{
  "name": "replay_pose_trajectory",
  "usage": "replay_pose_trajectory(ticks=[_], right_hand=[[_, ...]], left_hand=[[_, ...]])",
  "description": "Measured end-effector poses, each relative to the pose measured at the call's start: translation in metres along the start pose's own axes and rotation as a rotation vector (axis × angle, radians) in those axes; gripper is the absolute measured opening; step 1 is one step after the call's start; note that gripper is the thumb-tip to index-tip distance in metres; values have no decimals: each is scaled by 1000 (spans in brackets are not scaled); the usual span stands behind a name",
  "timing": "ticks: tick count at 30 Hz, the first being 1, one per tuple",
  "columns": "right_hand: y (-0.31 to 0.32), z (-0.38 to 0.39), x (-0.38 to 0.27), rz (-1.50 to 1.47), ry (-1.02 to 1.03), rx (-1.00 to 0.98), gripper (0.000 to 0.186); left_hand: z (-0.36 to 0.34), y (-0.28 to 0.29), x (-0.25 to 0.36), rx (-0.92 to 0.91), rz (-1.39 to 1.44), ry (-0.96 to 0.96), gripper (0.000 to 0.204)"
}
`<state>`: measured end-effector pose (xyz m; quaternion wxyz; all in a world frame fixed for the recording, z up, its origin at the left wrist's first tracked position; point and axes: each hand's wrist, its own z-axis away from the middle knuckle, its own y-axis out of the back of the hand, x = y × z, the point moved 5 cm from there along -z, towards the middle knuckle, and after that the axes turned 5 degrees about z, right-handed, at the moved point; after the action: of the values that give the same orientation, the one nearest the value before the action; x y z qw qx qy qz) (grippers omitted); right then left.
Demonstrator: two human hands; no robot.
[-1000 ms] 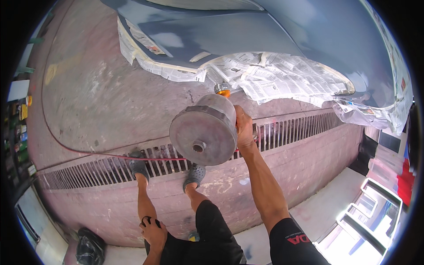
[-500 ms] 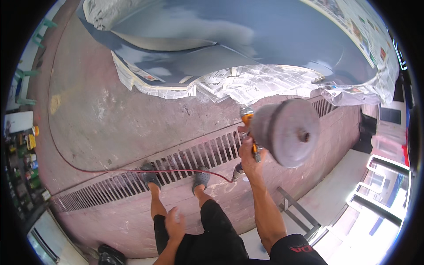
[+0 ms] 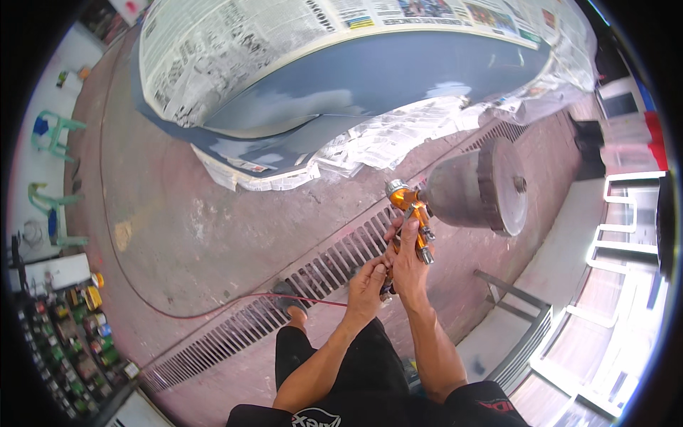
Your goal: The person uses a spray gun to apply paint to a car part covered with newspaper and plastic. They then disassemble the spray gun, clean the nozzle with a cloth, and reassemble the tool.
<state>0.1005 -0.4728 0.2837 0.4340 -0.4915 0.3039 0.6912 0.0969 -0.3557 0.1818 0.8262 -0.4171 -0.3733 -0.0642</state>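
My right hand is wrapped round the handle of an orange spray gun, nozzle toward the car body. A large grey paint cup juts out from the gun's right side. Below the handle, my left hand is closed in a pinch at the dark fitting on the gun's base; its fingers partly hide it. From behind this hand a red air hose runs off to the left. Ahead stands the grey-primed car panel, with lighter patches and newspaper masking around it.
A slotted floor drain crosses beneath me, and the hose curves over the concrete floor. Green plastic chairs and a crowd of cans line the left side. A metal frame stands close on my right.
My left hand has come up from beside my leg to the gun's base. My view has shifted, showing more of the masked car, and the cup now appears turned further to the right.
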Motion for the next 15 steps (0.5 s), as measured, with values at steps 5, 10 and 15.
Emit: replay_pose_trajectory(ticks=[5, 10, 15], right_hand=[[-9, 22, -21, -69, -10, 68, 47], [6, 21, -16, -117, 13, 101, 57], [42, -15, 1, -172, 12, 129, 52]], left_hand=[[17, 0, 35, -72, -18, 127, 33], [17, -8, 41, -141, -75, 168, 34], [-21, -27, 13, -173, -221, 110, 34]])
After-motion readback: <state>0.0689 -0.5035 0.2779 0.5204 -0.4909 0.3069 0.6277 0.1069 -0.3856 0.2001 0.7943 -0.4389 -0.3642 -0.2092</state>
